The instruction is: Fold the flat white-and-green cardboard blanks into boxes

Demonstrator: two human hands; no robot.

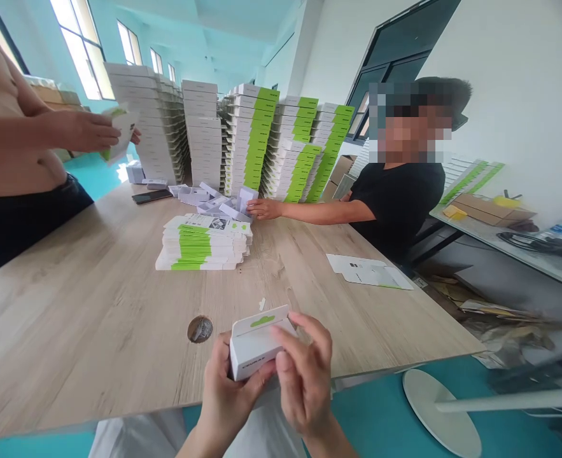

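A small white carton (256, 350) with dark lettering on its front and a hang tab with a green-edged slot sits tilted just over the table's near edge. My left hand (230, 391) is closed round its left end, thumb along the bottom front. At the right end, my right hand (309, 372) has bent fingers on the carton: fingertips rest on the top and by the tab's corner, with the thumb near the front. What lies inside the carton is hidden. Beyond my hands, a pile of flattened white-and-green cartons (199, 245) lies on the wooden table (118, 318).
A round hole (199, 329) is cut in the tabletop. One flat carton (369, 271) lies at right. A co-worker's hand (264, 208) touches white inserts (214, 200) near a phone (151, 196). Another person's hand (94, 133) holds a carton. Tall box stacks (254, 137) stand behind.
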